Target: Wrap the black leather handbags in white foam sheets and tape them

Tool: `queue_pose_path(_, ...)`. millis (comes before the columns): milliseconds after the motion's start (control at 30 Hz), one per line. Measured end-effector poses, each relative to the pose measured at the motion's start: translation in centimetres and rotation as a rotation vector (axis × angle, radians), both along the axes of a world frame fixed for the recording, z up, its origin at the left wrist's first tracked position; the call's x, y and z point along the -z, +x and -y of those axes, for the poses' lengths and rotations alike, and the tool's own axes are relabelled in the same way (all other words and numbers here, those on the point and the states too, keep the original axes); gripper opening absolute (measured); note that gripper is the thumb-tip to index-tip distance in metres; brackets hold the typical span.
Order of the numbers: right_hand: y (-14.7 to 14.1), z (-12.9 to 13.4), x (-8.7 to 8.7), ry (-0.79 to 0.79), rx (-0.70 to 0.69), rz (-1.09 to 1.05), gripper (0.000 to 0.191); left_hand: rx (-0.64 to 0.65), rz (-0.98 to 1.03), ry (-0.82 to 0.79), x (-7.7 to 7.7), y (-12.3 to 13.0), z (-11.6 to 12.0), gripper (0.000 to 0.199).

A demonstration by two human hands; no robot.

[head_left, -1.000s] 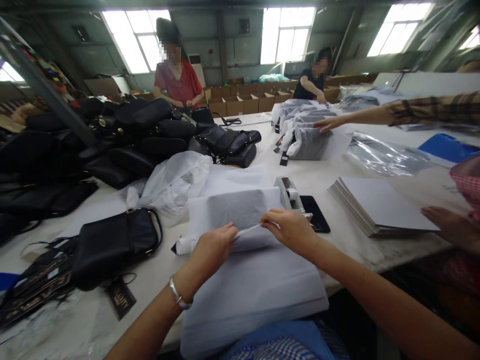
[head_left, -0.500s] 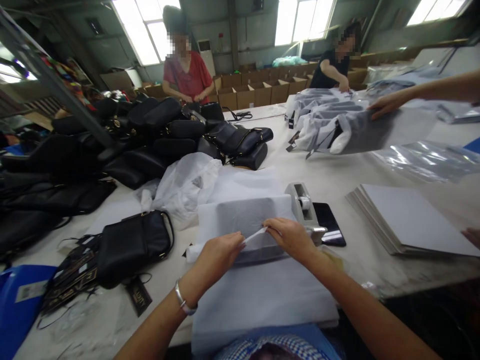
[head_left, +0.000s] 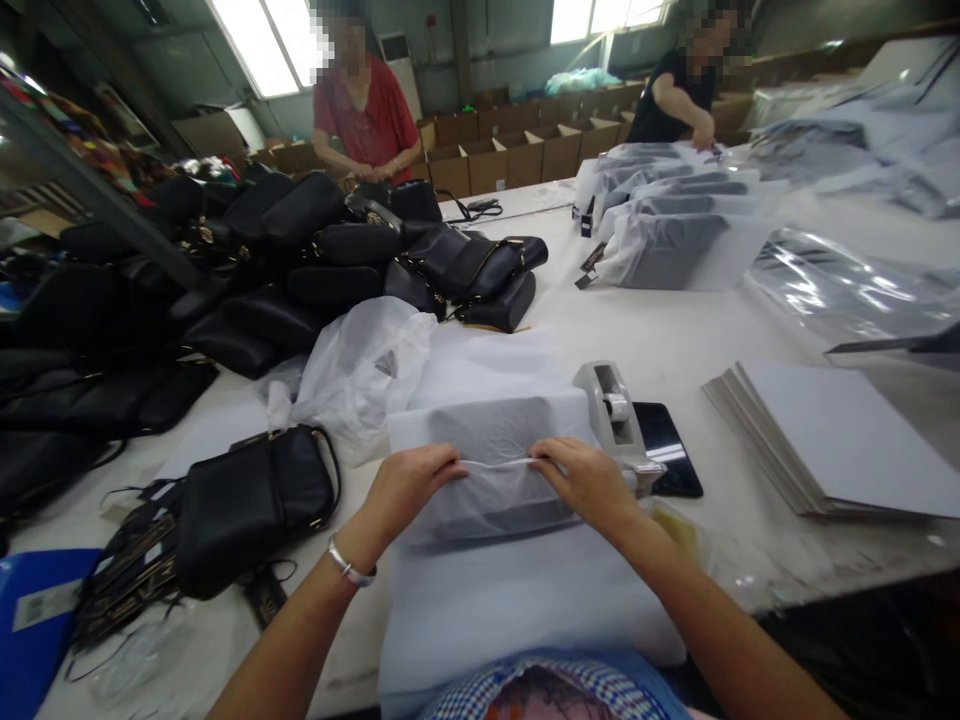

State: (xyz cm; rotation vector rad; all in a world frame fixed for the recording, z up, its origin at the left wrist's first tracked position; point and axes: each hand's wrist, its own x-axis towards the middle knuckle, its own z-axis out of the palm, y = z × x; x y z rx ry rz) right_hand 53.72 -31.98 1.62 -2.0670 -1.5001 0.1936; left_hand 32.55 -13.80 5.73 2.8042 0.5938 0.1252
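Observation:
A dark bag (head_left: 487, 425) shows through the white tissue paper (head_left: 551, 575) wrapped over it at the centre. My left hand (head_left: 416, 480) pinches the folded paper edge between thumb and fingers, a little left of the middle. On the right end of that same edge, my right hand (head_left: 581, 475) is closed in a pinch. The edge runs nearly straight between both hands, across the front of the bag. More white sheets lie beneath it, down to the table's near side.
A tape dispenser (head_left: 619, 420) and a phone (head_left: 667, 450) sit right of the wrapped bag. Grey-white boards (head_left: 847, 430) are stacked further right. A black bag (head_left: 247, 500) with tags lies left, near piled bags (head_left: 337, 245). Wrapped bags (head_left: 675, 240) stand beyond; two people work across the table.
My left hand has shifted left along the paper edge, which is now straighter between my hands. The other person's arm at the right has left the view, and the camera view has shifted slightly.

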Motion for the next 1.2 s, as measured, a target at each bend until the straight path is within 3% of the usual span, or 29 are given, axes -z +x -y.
queue_pose_path(267,-0.3,-0.3,-0.1,-0.003,0.054,0.036,0.008,-0.112,0.089,-0.009,2.5,-0.5,-0.8,0.03)
queue_pose_path(467,-0.5,-0.6,-0.1,-0.011,0.082,0.066,0.01,-0.186,0.258,0.339,1.8,-0.5,1.4,0.026)
queue_pose_path(567,-0.5,-0.8,-0.2,-0.033,0.085,0.105,0.012,0.011,0.432,0.343,2.2,0.1,4.5,0.031)
queue_pose_path(667,-0.4,-1.2,-0.2,-0.052,0.104,0.134,0.014,0.229,0.438,0.263,4.0,1.0,7.2,0.033)
queue_pose_path(767,-0.2,-1.0,-0.4,-0.044,0.137,0.159,0.01,0.232,0.352,0.261,5.8,1.6,8.3,0.036)
queue_pose_path(900,1.1,1.7,-1.3,0.142,0.232,0.225,0.025,0.171,0.234,0.272,6.1,1.5,8.0,0.04)
queue_pose_path(1033,3.7,6.4,-1.0,0.254,0.524,0.213,0.031,0.185,0.224,0.234,5.3,1.4,7.6,0.039)
queue_pose_path(1133,5.5,8.7,0.7,0.18,0.687,0.005,0.035,0.182,0.226,0.24,5.2,1.5,7.6,0.039)
queue_pose_path(1200,6.3,9.1,1.8,0.151,0.714,-0.199,0.038,0.18,0.232,0.258,5.5,1.6,7.5,0.039)
